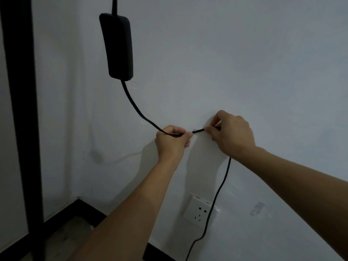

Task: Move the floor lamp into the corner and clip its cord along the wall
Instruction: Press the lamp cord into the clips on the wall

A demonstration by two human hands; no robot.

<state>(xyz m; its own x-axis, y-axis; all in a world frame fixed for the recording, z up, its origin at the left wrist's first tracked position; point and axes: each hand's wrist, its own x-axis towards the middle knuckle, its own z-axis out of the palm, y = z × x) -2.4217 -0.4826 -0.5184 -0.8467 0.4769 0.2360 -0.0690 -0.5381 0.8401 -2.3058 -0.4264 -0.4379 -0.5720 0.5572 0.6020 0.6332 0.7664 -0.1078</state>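
Note:
The floor lamp's black pole [22, 110] stands upright at the far left, in the corner. Its black cord [134, 106] hangs from a black inline box [117, 47] against the white wall and curves down to my hands. My left hand [172, 141] pinches the cord. My right hand [232, 133] grips the same cord a little to the right, pressed close to the wall. A short stretch of cord is taut between them. Below my right hand the cord [216, 194] drops toward the floor. Whether a clip sits under my right fingers is hidden.
A white wall socket [199, 211] sits low on the wall; the hanging cord passes across its right side. A small clear clip [144, 122] seems stuck to the wall left of my hands. Black skirting [90, 208] runs along the floor.

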